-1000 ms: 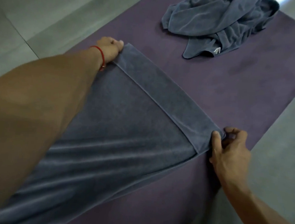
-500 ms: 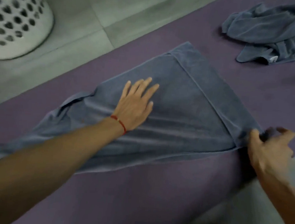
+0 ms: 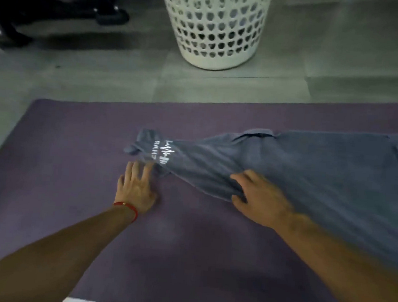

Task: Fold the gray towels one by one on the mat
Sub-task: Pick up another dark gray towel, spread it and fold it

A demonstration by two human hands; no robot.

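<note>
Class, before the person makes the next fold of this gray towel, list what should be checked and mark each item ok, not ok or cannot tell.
1. Towel lies on the mat: ok as far as the picture shows; its right end runs out of frame.
2. Towel lies flat: not ok, its left end with the white print is bunched.
3. Left hand free: ok, fingers straight beside the bunched end.
4. Right hand has hold of the near edge: cannot tell, blurred.
5. Basket stands off the mat: ok.
</note>
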